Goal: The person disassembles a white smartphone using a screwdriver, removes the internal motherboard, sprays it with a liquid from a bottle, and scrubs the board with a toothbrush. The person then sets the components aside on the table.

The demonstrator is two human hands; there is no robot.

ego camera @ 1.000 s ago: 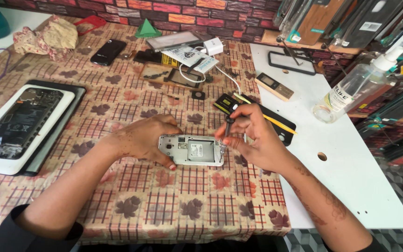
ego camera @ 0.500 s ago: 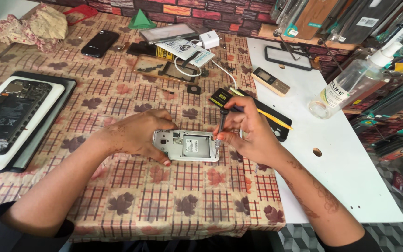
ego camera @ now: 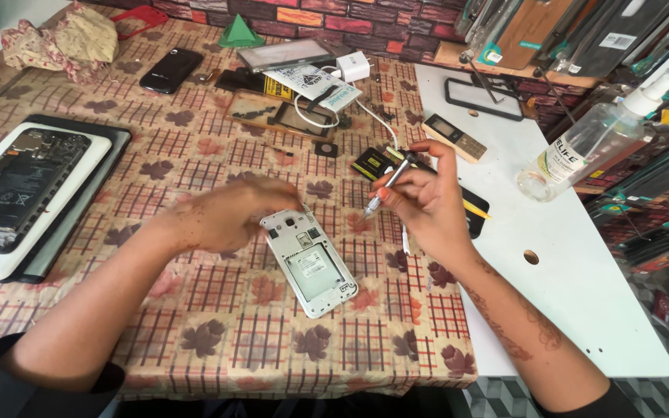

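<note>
Near the middle of the table: a white phone (ego camera: 310, 262) with its back cover off is laid face down on the patterned tablecloth (ego camera: 218, 310), tilted, its empty battery bay turned up.
Left hand: the left hand (ego camera: 230, 214) is rested on the cloth at the phone's upper left corner; its fingers are curled against that corner, and a firm grip cannot be confirmed because of blur.
Right hand: the right hand (ego camera: 427, 203) is closed on a slim metal screwdriver (ego camera: 388, 183), pinched between thumb and fingers, with the tip pointed down and left, just above the cloth beside the phone's upper right corner; contact with the phone is not seen.
Hands: kept apart, one at each upper corner of the phone.
Tray at left: a white tray (ego camera: 9, 255) is stacked on a dark board, and an opened dark phone (ego camera: 17, 182) with exposed insides is held in it.
Bottle: a clear plastic bottle (ego camera: 582, 147) with a white pump top is laid tilted on the white tabletop (ego camera: 582, 294) at right; clear liquid appears to be held in it, but the level cannot be told.
Far edge: a black phone (ego camera: 170, 70), a green triangular pick (ego camera: 241, 32), a white charger (ego camera: 352, 66) and a crumpled cloth (ego camera: 63, 40) are set well apart from the hands.
Beside the right hand: a small bar phone (ego camera: 454, 137) is laid on the white surface.
</note>
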